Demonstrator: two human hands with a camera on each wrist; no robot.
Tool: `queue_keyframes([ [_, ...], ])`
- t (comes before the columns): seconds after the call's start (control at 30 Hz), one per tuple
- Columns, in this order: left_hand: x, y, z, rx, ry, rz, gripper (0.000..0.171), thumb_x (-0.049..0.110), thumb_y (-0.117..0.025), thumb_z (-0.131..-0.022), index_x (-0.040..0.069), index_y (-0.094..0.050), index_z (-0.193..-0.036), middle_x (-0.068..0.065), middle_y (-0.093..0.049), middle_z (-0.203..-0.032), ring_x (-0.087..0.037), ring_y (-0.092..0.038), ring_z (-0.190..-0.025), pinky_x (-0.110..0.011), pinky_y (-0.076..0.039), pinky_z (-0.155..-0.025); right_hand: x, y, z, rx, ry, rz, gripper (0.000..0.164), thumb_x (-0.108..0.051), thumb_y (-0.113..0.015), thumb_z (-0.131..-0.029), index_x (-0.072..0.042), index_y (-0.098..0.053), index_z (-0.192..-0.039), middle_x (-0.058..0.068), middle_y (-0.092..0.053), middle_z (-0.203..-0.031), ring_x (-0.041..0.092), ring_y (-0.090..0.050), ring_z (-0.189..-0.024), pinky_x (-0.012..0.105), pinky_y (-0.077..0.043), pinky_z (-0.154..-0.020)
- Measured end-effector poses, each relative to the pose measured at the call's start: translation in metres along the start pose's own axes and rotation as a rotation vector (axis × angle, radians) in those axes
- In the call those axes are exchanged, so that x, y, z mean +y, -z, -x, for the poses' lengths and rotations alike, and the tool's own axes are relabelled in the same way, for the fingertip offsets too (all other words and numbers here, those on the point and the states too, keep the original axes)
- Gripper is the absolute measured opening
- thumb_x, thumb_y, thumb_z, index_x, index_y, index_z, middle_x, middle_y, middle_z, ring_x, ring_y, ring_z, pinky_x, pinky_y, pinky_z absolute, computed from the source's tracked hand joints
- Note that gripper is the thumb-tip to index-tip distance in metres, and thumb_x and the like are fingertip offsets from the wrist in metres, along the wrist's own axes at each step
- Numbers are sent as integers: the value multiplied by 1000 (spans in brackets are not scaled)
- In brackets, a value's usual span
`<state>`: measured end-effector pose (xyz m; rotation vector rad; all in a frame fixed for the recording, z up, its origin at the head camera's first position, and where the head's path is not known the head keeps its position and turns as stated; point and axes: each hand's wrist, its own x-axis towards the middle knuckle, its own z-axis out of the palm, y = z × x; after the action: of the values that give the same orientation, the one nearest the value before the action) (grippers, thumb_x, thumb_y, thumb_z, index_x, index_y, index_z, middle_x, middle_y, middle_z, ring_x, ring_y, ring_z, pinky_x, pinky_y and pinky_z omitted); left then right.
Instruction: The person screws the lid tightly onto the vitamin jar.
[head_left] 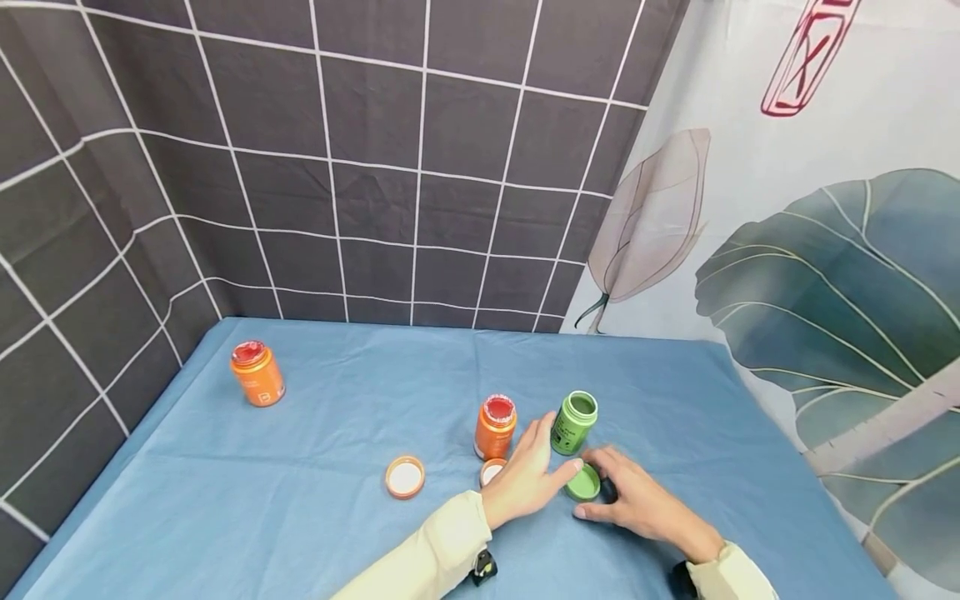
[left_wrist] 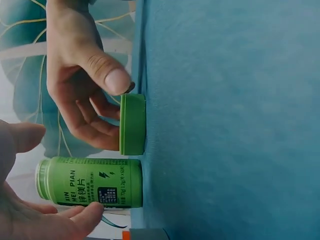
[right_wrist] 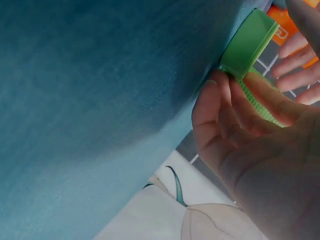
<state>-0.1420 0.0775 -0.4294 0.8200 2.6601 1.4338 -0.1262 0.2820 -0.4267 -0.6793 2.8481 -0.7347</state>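
An uncapped green bottle (head_left: pixel 573 427) stands upright on the blue cloth, right of centre. My left hand (head_left: pixel 525 479) is beside it, fingers extended along its left side; in the left wrist view its fingertips overlap the lower part of the bottle (left_wrist: pixel 80 180). Just in front of that bottle lies its green lid (head_left: pixel 583 483), inner side up. My right hand (head_left: pixel 637 500) is at the lid's right edge with fingers loosely bent. The right wrist view has its fingertips right at the rim of the lid (right_wrist: pixel 249 42), while the thumb stays apart.
An open orange bottle (head_left: pixel 495 429) stands left of the green one, with an orange lid (head_left: pixel 491 470) partly behind my left hand. Another orange lid (head_left: pixel 405 477) lies further left. A second open orange bottle (head_left: pixel 258 379) stands at the far left, near the tiled-pattern backdrop (head_left: pixel 375 200).
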Motion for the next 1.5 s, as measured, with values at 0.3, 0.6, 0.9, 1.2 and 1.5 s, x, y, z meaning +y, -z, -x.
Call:
queue_keyframes([
  [0.3,7,-6,-18,64,116,-1,72,33,-61,-86,-2,-28,-139,-15,-42,-131,-26,-42,-122,-40,-35,-100,-3,-2,-4,-12,-26,88,58,-50,-68,-76,-19,-49,-120,-4,-51,-108,10,-48,-88,29,-41,-68],
  [0.6,11,-17,-31,106,206,49,75,30,-64,-84,-1,-25,-140,-18,-39,-133,-30,-38,-123,-44,-34,-99,-1,10,-3,-92,-37,-33,48,-39,-71,-78,-13,-50,-113,-2,-53,-99,10,-50,-83,27,-42,-66],
  [0.9,10,-27,-41,156,294,114,85,29,-72,-78,7,-21,-143,-18,-36,-136,-31,-36,-126,-45,-33,-100,14,34,0,-7,-28,-121,44,-30,-72,-79,-9,-52,-113,1,-55,-98,10,-52,-81,25,-46,-60],
  [1.2,-3,-31,-48,171,214,122,69,30,-72,-79,10,-37,-135,-9,-47,-128,-23,-46,-116,-38,-38,-96,18,53,-5,96,-107,-77,53,-32,-73,-77,-8,-53,-119,6,-54,-109,15,-50,-84,24,-45,-61],
  [1.5,-8,-31,-47,185,161,124,45,25,-71,-80,15,-50,-118,3,-57,-104,-10,-54,-94,-27,-44,-84,11,70,-18,149,-61,26,51,-32,-73,-77,-9,-55,-119,5,-54,-106,14,-48,-79,24,-42,-57],
])
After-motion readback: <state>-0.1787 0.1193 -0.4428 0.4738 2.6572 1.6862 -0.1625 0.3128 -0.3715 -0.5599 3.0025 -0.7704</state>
